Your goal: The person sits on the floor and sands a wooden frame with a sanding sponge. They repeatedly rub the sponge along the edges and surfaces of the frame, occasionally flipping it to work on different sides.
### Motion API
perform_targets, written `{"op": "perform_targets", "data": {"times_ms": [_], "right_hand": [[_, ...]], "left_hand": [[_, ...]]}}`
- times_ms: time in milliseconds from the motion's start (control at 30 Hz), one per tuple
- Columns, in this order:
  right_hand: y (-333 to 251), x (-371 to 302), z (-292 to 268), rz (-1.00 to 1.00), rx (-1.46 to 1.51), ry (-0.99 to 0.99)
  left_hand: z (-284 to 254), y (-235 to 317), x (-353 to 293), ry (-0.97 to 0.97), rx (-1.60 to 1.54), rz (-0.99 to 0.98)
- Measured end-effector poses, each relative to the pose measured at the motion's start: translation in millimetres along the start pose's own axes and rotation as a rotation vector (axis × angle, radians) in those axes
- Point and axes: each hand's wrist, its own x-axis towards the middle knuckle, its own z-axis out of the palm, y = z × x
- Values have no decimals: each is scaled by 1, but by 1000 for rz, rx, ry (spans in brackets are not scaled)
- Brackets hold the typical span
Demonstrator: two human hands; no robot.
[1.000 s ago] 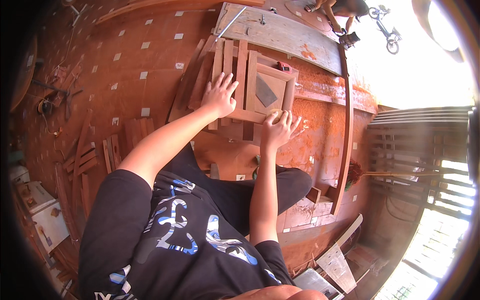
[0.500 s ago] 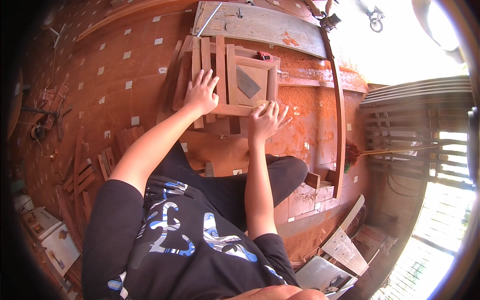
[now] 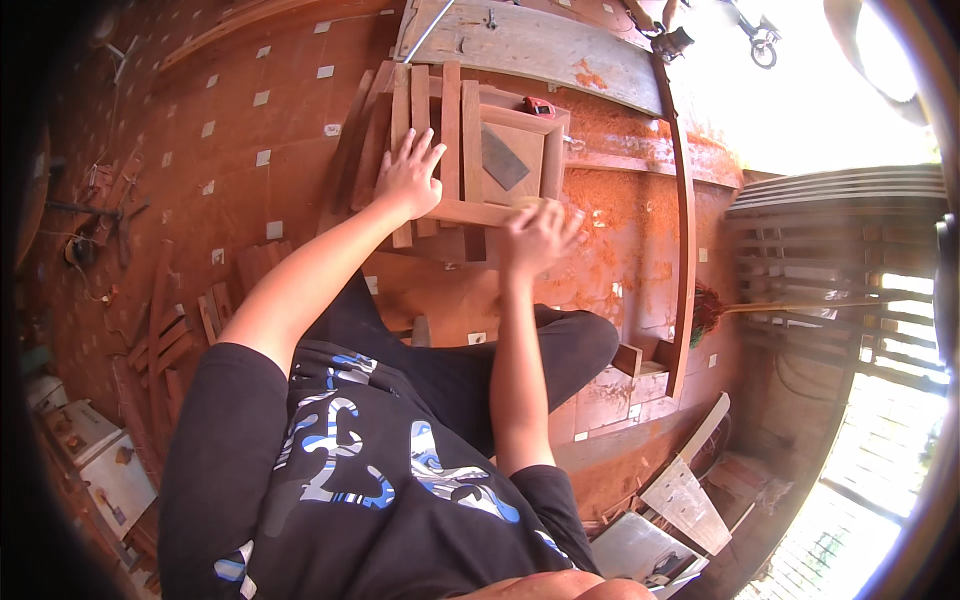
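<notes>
My left hand (image 3: 410, 178) lies with fingers spread on the wooden slats (image 3: 451, 130) stacked in front of me. Beside those slats is a reddish wooden frame (image 3: 480, 212) with a flat panel inside it. My right hand (image 3: 540, 238), smeared by motion, bends over the frame's near right corner. Under its fingers shows the edge of a thin tan piece (image 3: 524, 203), perhaps sandpaper; most of it is hidden. A dark grey rectangular plate (image 3: 503, 160) rests on the panel. At the frame's far edge sits a small red tool (image 3: 539, 107), possibly a tape measure.
A weathered board (image 3: 550, 50) lies beyond the frame, a metal rod (image 3: 428, 30) at its left end. To the right runs a long beam (image 3: 683, 250) with a broom (image 3: 706, 308) past it. Scrap wood (image 3: 160, 330) is piled at left. Orange sawdust (image 3: 630, 215) covers the floor.
My right hand has moved slightly nearer me and right along the frame's corner, now blurred. My left hand remains on the slats. The whole view has shifted a little.
</notes>
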Motion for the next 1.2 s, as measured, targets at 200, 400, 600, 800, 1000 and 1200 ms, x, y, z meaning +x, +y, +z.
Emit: {"op": "perform_targets", "data": {"times_ms": [200,400,600,800,1000,1200], "right_hand": [[-73,-44,9,-288,200,-117],[1,3,4,-46,-2,-12],[-74,-46,10,-296,213,-109],[-9,-1,1,-85,23,-42],[-60,-28,10,-201,183,-109],[-27,-8,9,-136,129,-7]], "left_hand": [[-1,-1,2,-32,-29,-5],[2,-3,2,12,-26,-6],[4,-6,7,-43,-61,3],[5,-5,5,-72,-88,-14],[6,-9,14,-142,-120,-5],[15,-36,14,-58,-282,89]]}}
